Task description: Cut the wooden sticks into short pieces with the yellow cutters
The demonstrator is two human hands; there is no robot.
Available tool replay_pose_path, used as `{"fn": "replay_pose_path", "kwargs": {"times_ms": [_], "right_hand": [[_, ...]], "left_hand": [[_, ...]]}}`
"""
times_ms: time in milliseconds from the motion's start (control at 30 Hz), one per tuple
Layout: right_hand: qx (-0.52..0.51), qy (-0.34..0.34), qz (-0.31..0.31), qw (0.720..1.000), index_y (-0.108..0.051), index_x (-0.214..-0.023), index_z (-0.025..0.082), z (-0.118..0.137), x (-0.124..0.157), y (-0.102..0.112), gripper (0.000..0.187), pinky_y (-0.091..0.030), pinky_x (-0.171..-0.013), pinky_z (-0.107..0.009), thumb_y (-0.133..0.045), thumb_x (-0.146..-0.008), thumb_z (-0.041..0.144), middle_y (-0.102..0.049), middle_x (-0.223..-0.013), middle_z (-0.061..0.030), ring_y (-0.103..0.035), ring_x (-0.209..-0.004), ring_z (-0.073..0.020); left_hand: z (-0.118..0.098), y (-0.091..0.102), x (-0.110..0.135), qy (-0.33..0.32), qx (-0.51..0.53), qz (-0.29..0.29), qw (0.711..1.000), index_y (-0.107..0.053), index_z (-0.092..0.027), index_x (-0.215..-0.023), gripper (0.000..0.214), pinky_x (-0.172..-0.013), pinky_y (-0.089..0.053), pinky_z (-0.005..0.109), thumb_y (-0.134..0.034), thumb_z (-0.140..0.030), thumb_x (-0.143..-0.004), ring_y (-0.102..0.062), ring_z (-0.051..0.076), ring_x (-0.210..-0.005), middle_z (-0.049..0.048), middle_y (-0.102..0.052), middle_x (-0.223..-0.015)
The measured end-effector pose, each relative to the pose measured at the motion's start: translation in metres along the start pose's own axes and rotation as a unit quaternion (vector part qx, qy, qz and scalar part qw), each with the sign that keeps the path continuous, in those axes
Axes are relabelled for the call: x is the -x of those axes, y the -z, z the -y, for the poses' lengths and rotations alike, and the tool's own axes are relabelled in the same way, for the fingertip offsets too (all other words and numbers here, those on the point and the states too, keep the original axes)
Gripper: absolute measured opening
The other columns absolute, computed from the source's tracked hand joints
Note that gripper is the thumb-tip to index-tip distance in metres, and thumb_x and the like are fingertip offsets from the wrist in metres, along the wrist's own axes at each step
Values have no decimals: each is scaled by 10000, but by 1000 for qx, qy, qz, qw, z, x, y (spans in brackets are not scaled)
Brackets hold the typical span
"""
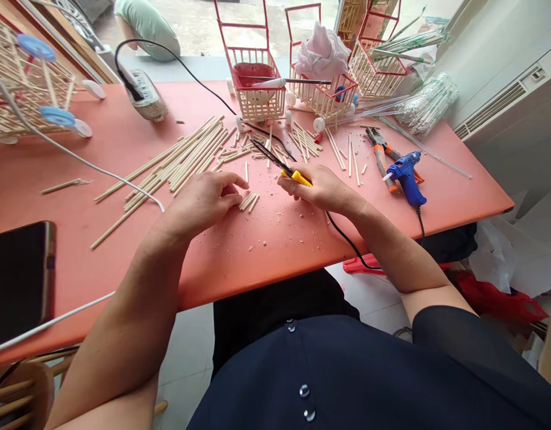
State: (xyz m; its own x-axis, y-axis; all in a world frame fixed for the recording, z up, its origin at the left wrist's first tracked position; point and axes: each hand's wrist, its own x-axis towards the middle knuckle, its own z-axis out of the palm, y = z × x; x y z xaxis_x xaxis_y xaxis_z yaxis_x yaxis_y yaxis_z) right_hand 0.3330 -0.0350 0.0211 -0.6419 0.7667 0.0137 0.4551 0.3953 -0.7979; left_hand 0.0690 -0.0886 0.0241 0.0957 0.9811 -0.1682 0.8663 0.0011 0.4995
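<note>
My left hand (201,200) rests on the table with thumb and index finger apart and nothing visible between them. Its thumb tip is right beside a small row of short cut wooden sticks (249,202); whether it touches them I cannot tell. My right hand (322,185) is closed around the yellow handles of long-nose pliers (275,159), whose dark jaws point away and to the left. Beyond the jaws lie more short stick pieces (257,149). Long wooden sticks (185,156) lie in a loose bundle past my left hand.
Small stick-built carts (258,103) stand along the far edge. A blue glue gun (408,176) and cutting pliers (379,155) lie at right. A phone (19,280) and white cable (94,162) are at left, a power strip (147,98) farther back. Wood crumbs dot the pink table (239,263).
</note>
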Motion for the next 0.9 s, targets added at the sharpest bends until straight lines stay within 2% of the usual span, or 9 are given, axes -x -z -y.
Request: {"fn": "replay_pose_path", "kwargs": {"times_ms": [100,233,333,433,500,567,667,800,900], "right_hand": [[-2,2,1,1000,-603,-936,207,-1,0,0,659,-365,-829,-348,-593,-983,864,-618,-887,-32,-546,-893,-205],[0,1,-4,1000,-618,-940,201,-1,1,1,655,-371,-819,-342,-601,-1002,853,-629,-879,-29,-553,-881,-199],[-9,-1,-14,1000,-638,-932,195,-3,1,0,656,-390,-800,-334,-644,-1001,848,-631,-866,-23,-566,-856,-189],[-85,-17,-4,996,-676,-965,187,-5,-1,-2,644,-446,-755,-315,-738,-972,828,-639,-848,-15,-598,-802,-172],[-193,-41,26,980,-700,-1013,185,-5,-2,-2,635,-500,-710,-303,-756,-976,816,-651,-842,-16,-616,-760,-163],[-302,-68,49,950,-715,-1045,187,-3,-3,-1,636,-554,-686,-301,-726,-998,821,-662,-844,-25,-634,-743,-163],[-403,-101,35,909,-729,-1046,193,3,-2,2,659,-619,-714,-306,-682,-1009,850,-672,-854,-39,-666,-775,-175],[-472,-121,19,873,-727,-1037,186,9,0,7,681,-632,-725,-300,-674,-1006,864,-645,-844,-29,-650,-764,-160],[-492,-125,24,861,-715,-1008,182,11,1,7,678,-604,-687,-287,-654,-1027,857,-605,-811,-10,-608,-717,-140]], "left_hand": [[1,1,0,-10,-5,6,1000,-873,-223,-1342,563,-862,-540,369,-570,-292,-872,-724,267,-849,65,-815,-891],[-3,0,0,-6,-18,2,1000,-914,-242,-1288,510,-880,-544,371,-579,-258,-903,-721,273,-839,72,-794,-851],[-7,0,2,13,-4,-4,1000,-909,-213,-1308,507,-871,-548,370,-594,-245,-912,-730,275,-837,72,-801,-834],[-8,2,3,31,21,-48,998,-910,-200,-1269,442,-920,-567,374,-635,-263,-929,-765,280,-876,70,-833,-851],[-7,4,4,42,21,-108,993,-919,-220,-1177,361,-981,-570,383,-656,-264,-934,-787,286,-930,68,-864,-907],[-4,8,3,61,10,-166,984,-920,-223,-1139,325,-1027,-566,399,-665,-253,-939,-791,293,-980,69,-886,-977],[5,15,1,101,-3,-218,971,-920,-167,-1202,375,-1062,-565,415,-649,-226,-949,-778,289,-983,91,-886,-1003],[18,18,-4,107,-2,-259,960,-924,-129,-1192,404,-1065,-571,407,-630,-214,-928,-773,281,-989,111,-884,-1033],[22,11,-10,82,18,-253,964,-929,-153,-1140,369,-1057,-570,406,-663,-298,-928,-776,286,-1000,104,-879,-1003]]}}
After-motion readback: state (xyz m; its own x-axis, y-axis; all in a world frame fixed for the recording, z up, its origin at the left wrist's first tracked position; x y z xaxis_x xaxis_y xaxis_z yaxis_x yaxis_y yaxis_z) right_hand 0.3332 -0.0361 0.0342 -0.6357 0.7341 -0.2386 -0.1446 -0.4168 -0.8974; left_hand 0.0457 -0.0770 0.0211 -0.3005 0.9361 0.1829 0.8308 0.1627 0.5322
